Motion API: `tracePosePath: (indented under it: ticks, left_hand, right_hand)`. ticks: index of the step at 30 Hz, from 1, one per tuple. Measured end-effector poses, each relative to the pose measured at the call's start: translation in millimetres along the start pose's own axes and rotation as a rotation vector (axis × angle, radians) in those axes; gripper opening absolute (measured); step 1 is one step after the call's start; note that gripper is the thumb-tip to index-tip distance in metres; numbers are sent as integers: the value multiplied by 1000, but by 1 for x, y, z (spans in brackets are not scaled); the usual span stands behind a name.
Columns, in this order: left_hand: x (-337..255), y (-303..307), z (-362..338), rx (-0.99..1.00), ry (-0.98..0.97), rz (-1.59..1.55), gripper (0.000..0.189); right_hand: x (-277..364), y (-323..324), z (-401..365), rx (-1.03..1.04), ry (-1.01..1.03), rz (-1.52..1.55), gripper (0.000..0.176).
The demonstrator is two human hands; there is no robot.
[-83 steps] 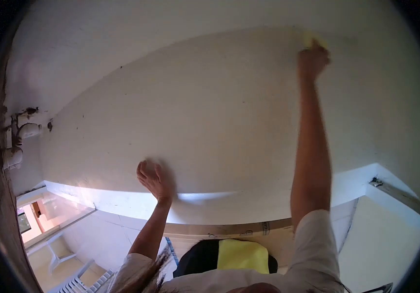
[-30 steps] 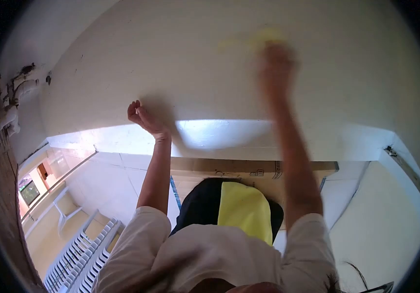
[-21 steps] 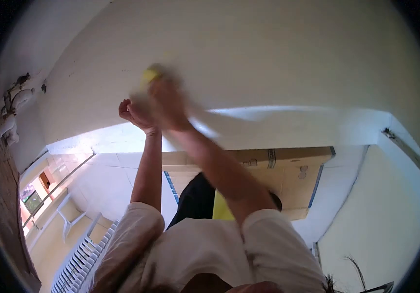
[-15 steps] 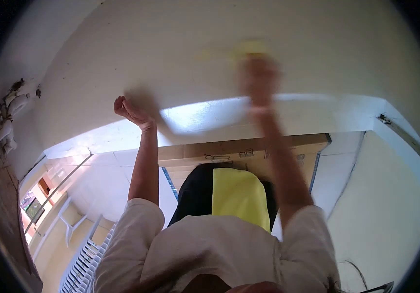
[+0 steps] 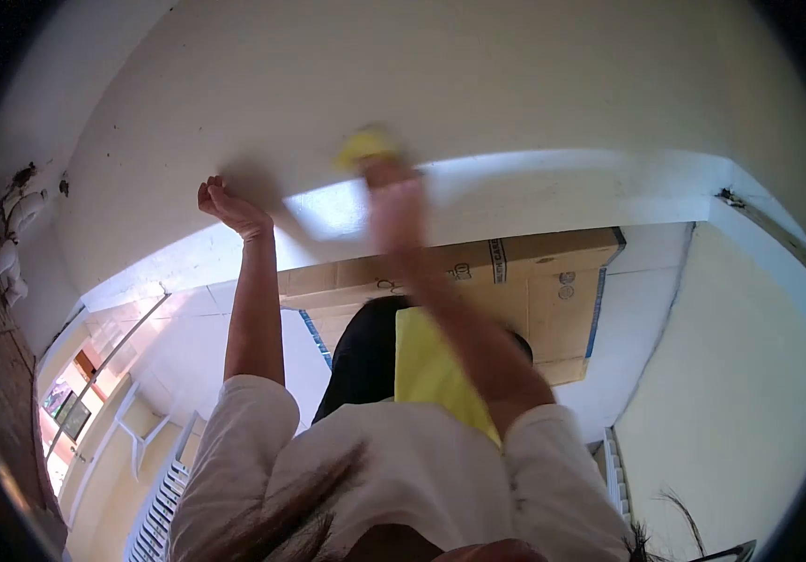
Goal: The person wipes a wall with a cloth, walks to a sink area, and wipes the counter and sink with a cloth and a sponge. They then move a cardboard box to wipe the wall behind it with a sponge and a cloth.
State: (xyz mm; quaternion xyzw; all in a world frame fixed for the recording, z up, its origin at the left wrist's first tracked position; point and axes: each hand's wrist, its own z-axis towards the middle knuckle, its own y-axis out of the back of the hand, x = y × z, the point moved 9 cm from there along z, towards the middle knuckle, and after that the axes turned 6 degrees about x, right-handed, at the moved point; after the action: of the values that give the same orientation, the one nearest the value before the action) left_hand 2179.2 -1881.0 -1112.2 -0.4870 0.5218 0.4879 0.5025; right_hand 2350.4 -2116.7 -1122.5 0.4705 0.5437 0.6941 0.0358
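Observation:
My right hand (image 5: 395, 211), blurred by motion, grips a small yellow cloth (image 5: 365, 147) against the pale wall surface (image 5: 515, 84). The cloth is smeared, so its exact folds do not show. To the left, my left hand (image 5: 236, 208) leans on the same surface with its fingers curled in and nothing visible in them. Its shadow falls just beside it. A larger yellow cloth (image 5: 421, 361) lies over my dark-clothed lap, partly hidden behind my right forearm.
Flattened cardboard (image 5: 543, 304) lies on the white tiled floor (image 5: 192, 328) below the bright ledge (image 5: 553, 187). White plastic chairs (image 5: 155, 525) stand at lower left. Peeling, damaged material (image 5: 14, 234) runs along the left edge. A cream wall (image 5: 731, 356) rises at right.
My right hand has swept left and lower with the yellow cloth, coming nearer my left hand. My left hand keeps its place on the surface; the view has shifted slightly.

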Motion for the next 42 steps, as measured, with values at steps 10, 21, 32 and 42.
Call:
tracePosePath:
  ticks: [10, 21, 32, 42]
  left_hand:
    - [-65, 2, -11, 106, -157, -18, 35]
    - [-128, 9, 8, 209, -403, 32, 27]
    - [-81, -165, -120, 500, -407, 368, 38]
    - [-35, -285, -131, 725, -367, 340, 42]
  right_hand:
    - [-82, 50, -36, -573, -208, -238, 13]
    - [-171, 156, -15, -457, -141, 604, 31]
    - [-6, 36, -84, 106, 159, 81, 34]
    - [-322, 319, -96, -468, -437, -549, 41]
